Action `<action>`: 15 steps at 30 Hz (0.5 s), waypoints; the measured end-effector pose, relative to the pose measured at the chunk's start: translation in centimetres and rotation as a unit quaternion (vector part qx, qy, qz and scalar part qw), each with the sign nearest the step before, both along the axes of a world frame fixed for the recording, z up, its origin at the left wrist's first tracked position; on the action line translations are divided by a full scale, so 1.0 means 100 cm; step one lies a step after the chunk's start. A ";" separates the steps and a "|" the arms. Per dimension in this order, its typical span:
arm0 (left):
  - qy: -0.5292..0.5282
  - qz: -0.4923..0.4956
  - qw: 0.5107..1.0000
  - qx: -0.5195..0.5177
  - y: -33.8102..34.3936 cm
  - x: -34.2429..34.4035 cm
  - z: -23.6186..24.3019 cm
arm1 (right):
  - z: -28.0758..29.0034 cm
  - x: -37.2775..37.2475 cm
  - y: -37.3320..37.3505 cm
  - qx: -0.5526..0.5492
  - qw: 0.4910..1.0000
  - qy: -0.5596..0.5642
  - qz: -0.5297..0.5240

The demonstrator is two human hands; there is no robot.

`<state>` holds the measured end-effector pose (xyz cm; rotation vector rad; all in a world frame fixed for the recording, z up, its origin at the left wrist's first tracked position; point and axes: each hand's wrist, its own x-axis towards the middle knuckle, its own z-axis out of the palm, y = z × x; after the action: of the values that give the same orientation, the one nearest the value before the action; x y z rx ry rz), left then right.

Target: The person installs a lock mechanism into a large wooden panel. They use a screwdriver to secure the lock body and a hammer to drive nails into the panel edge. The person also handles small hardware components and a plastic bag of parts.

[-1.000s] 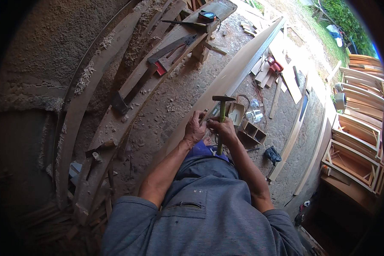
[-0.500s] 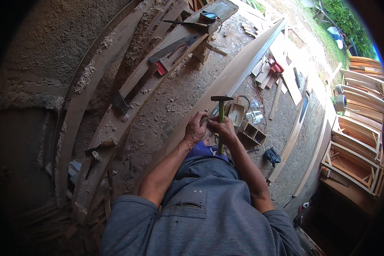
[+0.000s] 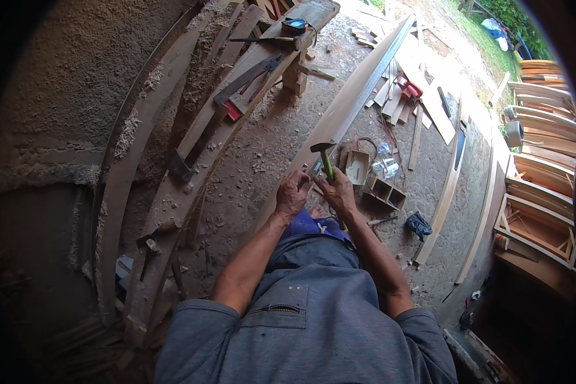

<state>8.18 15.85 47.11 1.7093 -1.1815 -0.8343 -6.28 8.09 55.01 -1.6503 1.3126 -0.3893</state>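
My right hand [image 3: 336, 192] is closed round the green handle of a hammer [image 3: 328, 165]. The hammer's dark head is up and tilts to the left. Just left of it, my left hand [image 3: 292, 194] has thumb and fingers pinched together. A small pale bit shows at its fingertips, too small to name. A narrow gap separates the two hands. Both are over the near end of a long, pale wooden board [image 3: 339, 112] that runs away from me toward the bright doorway.
To the left, a long wooden beam [image 3: 201, 144] bears a hand saw, a tape measure [image 3: 294, 25] and shavings. An open divided box [image 3: 386, 194], a black plastic bag [image 3: 418, 225] and a red tool [image 3: 410, 88] lie to the right. Wooden frames [image 3: 541, 211] are stacked farther right.
The hammer has gone from upright to tilted, its head now farther left. My hands, touching or nearly so before, have come a little apart. The whole view has shifted slightly.
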 end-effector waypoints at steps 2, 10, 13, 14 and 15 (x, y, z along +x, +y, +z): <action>-0.019 0.012 1.000 -0.010 0.003 0.002 -0.002 | 0.007 -0.017 0.011 -0.118 0.992 -0.032 0.043; 0.019 0.025 1.000 0.003 0.003 -0.001 0.000 | 0.006 -0.062 0.044 -0.164 0.969 0.002 0.187; 0.021 0.021 1.000 -0.004 0.002 -0.004 0.000 | 0.007 -0.062 0.048 -0.141 0.967 0.054 0.205; 0.014 0.018 1.000 -0.011 0.003 -0.004 0.001 | 0.001 -0.062 0.050 -0.130 0.967 0.071 0.209; 0.003 0.019 1.000 -0.020 0.002 -0.002 0.002 | 0.000 -0.060 0.049 -0.122 0.965 0.085 0.216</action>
<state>7.96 16.02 47.29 1.6909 -1.1492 -0.7878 -12.26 12.99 54.96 -2.1570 1.0119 -0.1512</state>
